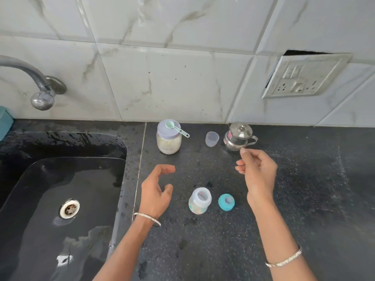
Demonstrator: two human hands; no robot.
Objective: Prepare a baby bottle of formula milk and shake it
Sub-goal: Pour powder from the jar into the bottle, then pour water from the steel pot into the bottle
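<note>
A small open baby bottle (199, 200) stands on the dark counter (304, 199), its teal teat cap (226, 202) lying just to its right. By the wall stands a jar of pale formula powder (168, 137) with a lilac lid, and a green scoop (176, 127) rests on that lid. A clear measuring cup (212, 139) and a lidded steel pot (238, 136) stand further right. My left hand (157, 194) hovers open to the left of the bottle, holding nothing. My right hand (256, 171) hangs above the counter just in front of the steel pot, fingers loosely curled and empty.
A black sink (50, 199) with a metal drain (69, 208) fills the left side, with a chrome tap (38, 86) above it. A wall socket plate (304, 76) sits on the tiled wall at the right. A teal object (5, 121) shows at the far left edge.
</note>
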